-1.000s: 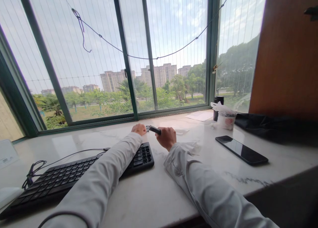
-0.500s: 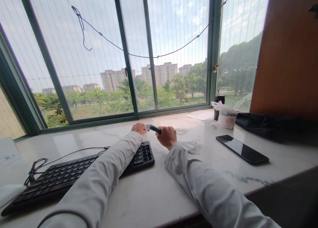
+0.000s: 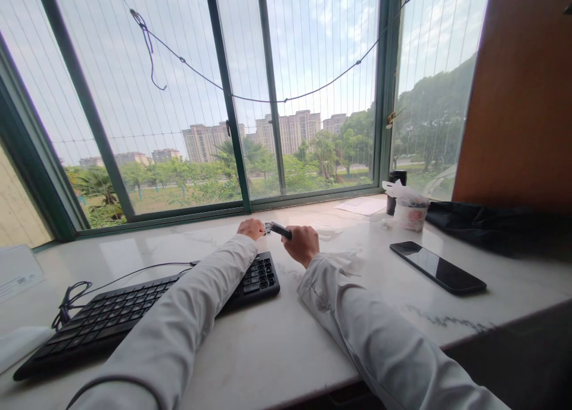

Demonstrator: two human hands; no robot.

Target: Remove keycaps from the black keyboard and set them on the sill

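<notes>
My right hand point(image 3: 304, 244) is closed around a short black stick-like tool point(image 3: 281, 230), whose tip points left and away from me. I cannot make out the tool's exact kind. Close to that tip lies a small grey, patterned piece point(image 3: 267, 227), too small to name. My left hand point(image 3: 251, 228) is curled beside this piece and its fingers seem to pinch the edge, though the fingertips are mostly hidden. Under my left forearm sits a black keyboard point(image 3: 120, 314), its number keys showing between the two arms.
A black phone point(image 3: 438, 267) lies on the white marble-patterned tabletop point(image 3: 268, 350) at right. Behind it stand a bag-wrapped tub point(image 3: 410, 213), a dark cylinder point(image 3: 396, 186) and black fabric point(image 3: 487, 222). Crumpled clear plastic point(image 3: 328, 234) lies past my right hand. A coiled cable point(image 3: 74, 297) is at left.
The view has shifted very slightly. Both hands stay in nearly the same place, with the black tool still in my right hand.
</notes>
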